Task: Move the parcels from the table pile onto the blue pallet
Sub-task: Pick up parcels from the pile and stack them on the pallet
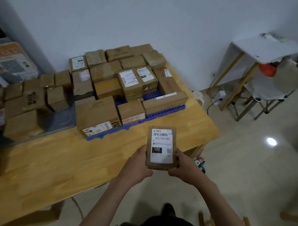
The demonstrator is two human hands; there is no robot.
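Both hands held one small cardboard parcel (160, 147) above the near edge of the wooden worktop (50, 165), label upward, its print reading 122-122-C07; the left hand (137, 165) gripped the parcel's left side, fingers curled under it and thumb on the edge; the right hand (181, 165) clasped the lower right corner likewise; the parcel hung just short of the blue pallet (162, 112), apart from it; the pallet lay on the worktop, nearly covered with brown boxes (106, 75), a bare patch showing near its middle; the remaining pile (28, 102) sat to the left on a grey tray (63, 119); a white side table (268, 50) stood at right.
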